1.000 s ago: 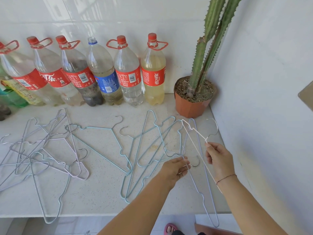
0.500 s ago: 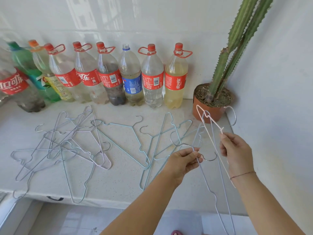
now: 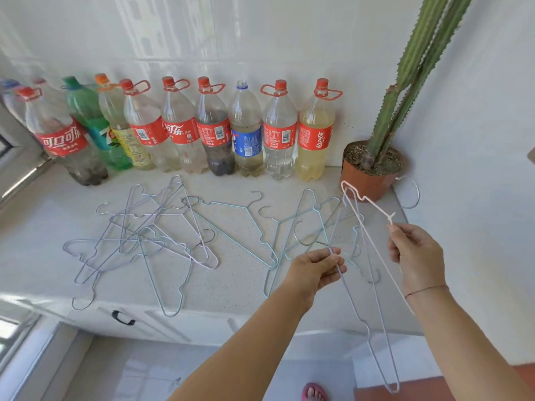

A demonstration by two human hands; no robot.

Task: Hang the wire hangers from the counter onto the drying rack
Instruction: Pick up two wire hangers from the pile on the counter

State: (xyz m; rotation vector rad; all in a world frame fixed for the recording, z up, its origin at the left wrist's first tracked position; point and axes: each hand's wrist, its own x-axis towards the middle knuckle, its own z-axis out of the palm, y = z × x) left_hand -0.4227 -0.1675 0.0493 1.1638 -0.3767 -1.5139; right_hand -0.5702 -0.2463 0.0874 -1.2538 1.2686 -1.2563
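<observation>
Two are held over the table (image 3: 237, 285); white wire hanger (image 3: 367, 199) is pinched at its neck by the right hand (image 3: 417, 253), lilac wire hanger (image 3: 393, 391) by the left hand (image 3: 314, 270); light, springy, judged snag-prone.

Row of plastic bottles (image 3: 179, 131) along the far wall (image 3: 202, 39), white tiles. Most w/ red labels & red caps w/ loop handles. From the right: yellow-liquid bottle (image 3: 315, 134), clear-liquid bottle (image 3: 279, 137), blue-label bottle (image 3: 246, 134), dark-liquid bottle (image 3: 215, 140). Further left a green bottle (image 3: 86, 120) & beside it a yellow-label bottle (image 3: 121, 131) w/ orange cap. Far right corner: tall cactus (image 3: 411, 68) in an orange pot (image 3: 367, 183) w/ soil, near the yellow-liquid bottle, close to the right wall (image 3: 477, 125). Near, lower left: black handle (image 3: 123, 318) on a white front. Window frame (image 3: 20, 166) at far left. Btm: toes in a pink sandal (image 3: 314, 393), pale floor (image 3: 150, 371).
</observation>
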